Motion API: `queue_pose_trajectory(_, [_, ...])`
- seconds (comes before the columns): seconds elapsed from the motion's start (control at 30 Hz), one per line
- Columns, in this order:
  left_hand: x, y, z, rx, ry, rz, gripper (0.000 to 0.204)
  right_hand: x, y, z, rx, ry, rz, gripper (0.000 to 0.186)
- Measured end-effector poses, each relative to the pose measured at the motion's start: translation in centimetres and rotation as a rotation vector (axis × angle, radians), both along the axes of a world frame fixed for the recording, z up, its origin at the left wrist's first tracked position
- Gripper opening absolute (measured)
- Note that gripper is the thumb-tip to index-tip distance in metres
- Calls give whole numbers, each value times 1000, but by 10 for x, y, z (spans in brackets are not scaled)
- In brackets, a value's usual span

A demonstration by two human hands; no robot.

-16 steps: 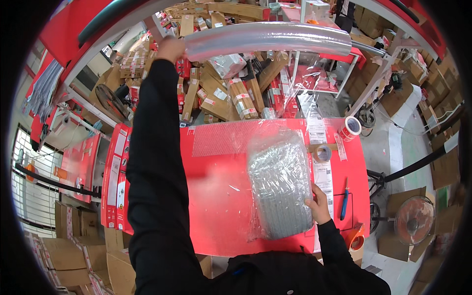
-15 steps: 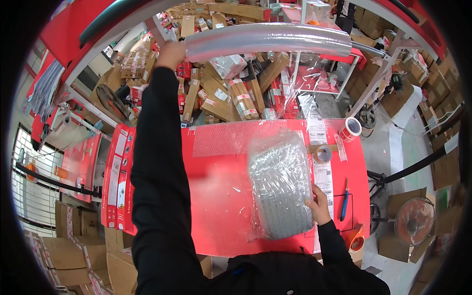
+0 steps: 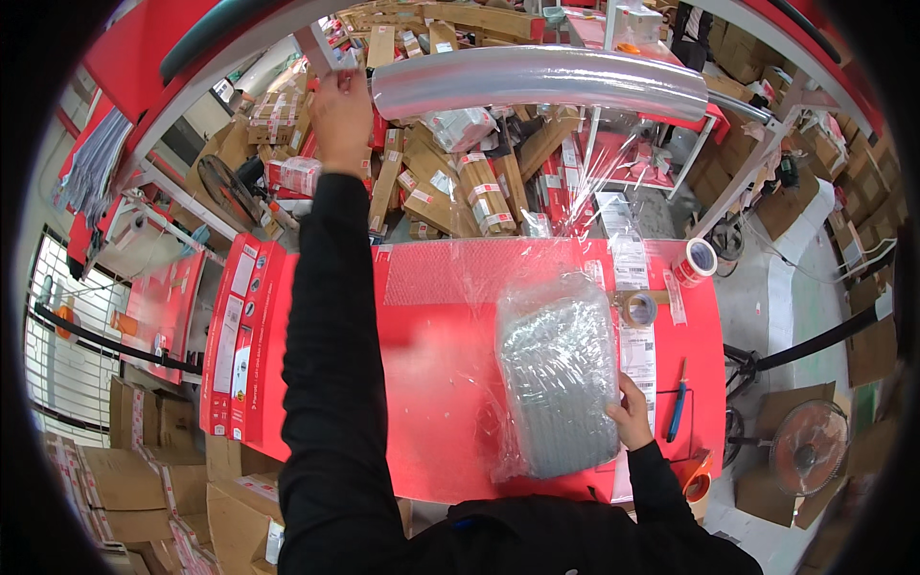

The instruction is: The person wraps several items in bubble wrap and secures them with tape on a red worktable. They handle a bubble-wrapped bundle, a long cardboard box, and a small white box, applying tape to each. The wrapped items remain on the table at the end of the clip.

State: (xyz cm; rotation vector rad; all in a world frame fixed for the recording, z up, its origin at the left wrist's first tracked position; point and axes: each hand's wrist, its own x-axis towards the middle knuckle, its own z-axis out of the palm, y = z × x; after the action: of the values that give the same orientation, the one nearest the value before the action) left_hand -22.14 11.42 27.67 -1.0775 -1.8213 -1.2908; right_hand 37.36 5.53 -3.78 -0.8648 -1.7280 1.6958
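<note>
A grey, ridged, flat package wrapped in clear film lies on the red table. My right hand grips its right edge, thumb on top. Loose film rises from the package toward a roll of clear stretch film hung across the far side. My left arm reaches far forward, and my left hand is at the roll's left end, beside a metal post. Its fingers are curled; what they close on is hidden.
Bubble wrap lies along the far table edge. On the right are a label strip, tape rolls, a blue cutter and an orange tape dispenser. Red boxes stand left. Cartons pile up beyond.
The view has shifted slightly. My left hand has turned at the roll's left end, its fingers now pointing up. My right hand stays on the package edge.
</note>
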Motion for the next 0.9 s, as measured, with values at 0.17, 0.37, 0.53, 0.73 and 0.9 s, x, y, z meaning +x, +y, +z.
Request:
queue_pose_trajectory(0.17, [-65, 18, 55, -399, -868, -267, 24, -30, 6, 6, -8, -94, -18, 88])
queue_pose_trajectory(0.37, [-51, 23, 3, -48, -815, -442, 22, -44, 13, 15, 87, -154, -15, 89])
queue_pose_trajectory(0.53, [-33, 25, -24, 291, -872, -563, 21, -58, 20, 16, 15, -72, -42, 88])
queue_pose_trajectory(0.73, [-23, 26, -14, 187, -870, -418, 20, -56, 19, 7, 24, -21, -71, 84])
queue_pose_trajectory(0.9, [-39, 12, 20, -264, -643, -329, 19, -49, 11, 18, 42, -32, -61, 84])
